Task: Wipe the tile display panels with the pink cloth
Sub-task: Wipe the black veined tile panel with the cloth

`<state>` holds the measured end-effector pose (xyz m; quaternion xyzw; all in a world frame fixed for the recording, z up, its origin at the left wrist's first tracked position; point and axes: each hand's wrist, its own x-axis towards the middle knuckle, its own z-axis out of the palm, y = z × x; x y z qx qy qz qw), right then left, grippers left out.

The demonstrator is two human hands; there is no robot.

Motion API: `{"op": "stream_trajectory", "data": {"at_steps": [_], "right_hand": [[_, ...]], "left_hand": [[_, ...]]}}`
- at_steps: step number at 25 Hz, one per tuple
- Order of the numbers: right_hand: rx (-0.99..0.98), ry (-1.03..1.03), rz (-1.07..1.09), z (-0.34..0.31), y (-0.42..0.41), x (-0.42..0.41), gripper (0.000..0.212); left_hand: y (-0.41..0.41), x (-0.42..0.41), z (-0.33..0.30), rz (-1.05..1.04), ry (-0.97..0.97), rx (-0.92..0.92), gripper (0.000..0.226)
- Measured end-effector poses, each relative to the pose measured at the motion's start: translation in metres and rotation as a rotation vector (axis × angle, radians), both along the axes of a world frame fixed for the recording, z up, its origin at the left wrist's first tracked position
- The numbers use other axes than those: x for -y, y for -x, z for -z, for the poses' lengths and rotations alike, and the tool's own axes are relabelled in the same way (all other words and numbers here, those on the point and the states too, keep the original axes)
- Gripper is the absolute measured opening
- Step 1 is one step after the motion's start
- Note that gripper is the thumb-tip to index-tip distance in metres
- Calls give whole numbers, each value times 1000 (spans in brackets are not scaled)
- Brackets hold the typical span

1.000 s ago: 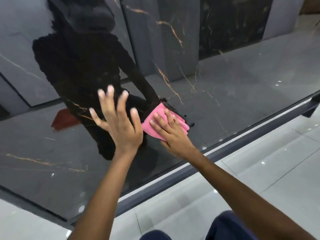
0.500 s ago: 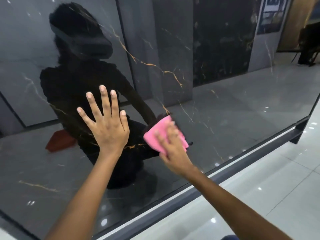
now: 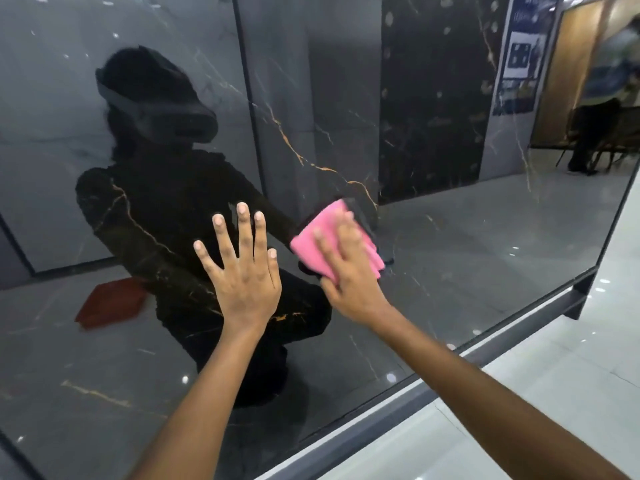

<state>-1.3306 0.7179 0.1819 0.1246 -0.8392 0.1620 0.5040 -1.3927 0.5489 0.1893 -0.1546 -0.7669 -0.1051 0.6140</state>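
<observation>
Glossy black tile panel (image 3: 450, 271) fills view, mid-wipe. Left hand (image 3: 247, 271) flat, fingers spread, bracing on panel. Right hand (image 3: 346, 268) presses folded pink cloth (image 3: 311, 245) to panel, just right of left hand; fingers look straight, blurred. Next: sweep cloth toward unwiped far-right area, judging.

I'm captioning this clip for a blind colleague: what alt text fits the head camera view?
A person's right hand presses a pink cloth flat against a glossy dark tile panel, while the left hand rests open on it, fingers spread. The panel mirrors the crouching person and stands in a grey frame.
</observation>
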Motion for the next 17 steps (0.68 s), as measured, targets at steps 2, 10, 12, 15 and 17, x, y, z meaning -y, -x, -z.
{"op": "stream_trajectory", "data": {"at_steps": [2, 10, 12, 15, 17], "right_hand": [[-26, -269, 45, -15, -2, -33, 70], [62, 651, 269, -118, -2, -66, 81], [70, -47, 79, -82, -4, -15, 86], [-4, -433, 124, -90, -6, -61, 78], [27, -28, 256, -124, -2, -124, 76]], "left_hand": [[-2, -2, -4, 6, 10, 5, 58], [-36, -23, -68, 334, -294, 30, 41], [-39, -34, -118, 371, -327, -11, 45], [-21, -36, -155, 218, -203, -13, 53], [-10, -34, -154, 50, -85, 23, 57]]}}
